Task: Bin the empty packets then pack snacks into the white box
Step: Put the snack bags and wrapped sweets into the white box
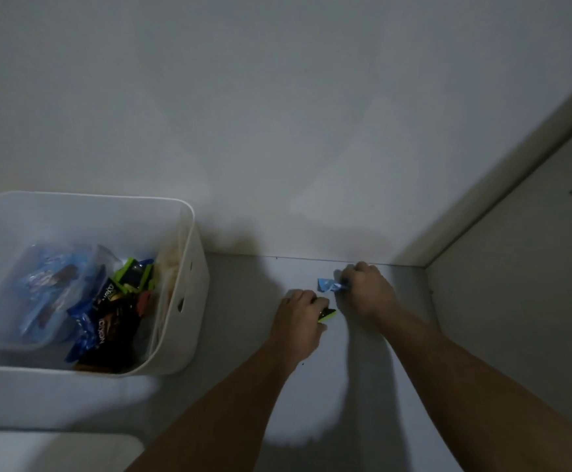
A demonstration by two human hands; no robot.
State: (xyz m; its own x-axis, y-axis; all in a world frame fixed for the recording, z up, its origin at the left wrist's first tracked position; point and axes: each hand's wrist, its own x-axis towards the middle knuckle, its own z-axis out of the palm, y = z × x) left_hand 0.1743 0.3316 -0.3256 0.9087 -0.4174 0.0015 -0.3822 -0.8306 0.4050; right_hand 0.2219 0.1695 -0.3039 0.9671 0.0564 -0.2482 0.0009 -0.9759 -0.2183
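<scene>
A white box (189, 277) stands at the left on the white shelf surface, holding several snack packets in blue, black and green wrappers (107, 301). Near the back wall, my right hand (368, 291) pinches a small blue packet (327, 285) that sticks out to its left. Just in front and to the left, my left hand (300, 315) grips a small green and black packet (327, 314), whose end pokes out by the thumb. Both hands are low over the surface, close together.
A white back wall (278, 131) rises behind the surface and a side panel (516, 267) closes off the right. A white lid or second container edge (56, 447) shows at the bottom left, in front of the box.
</scene>
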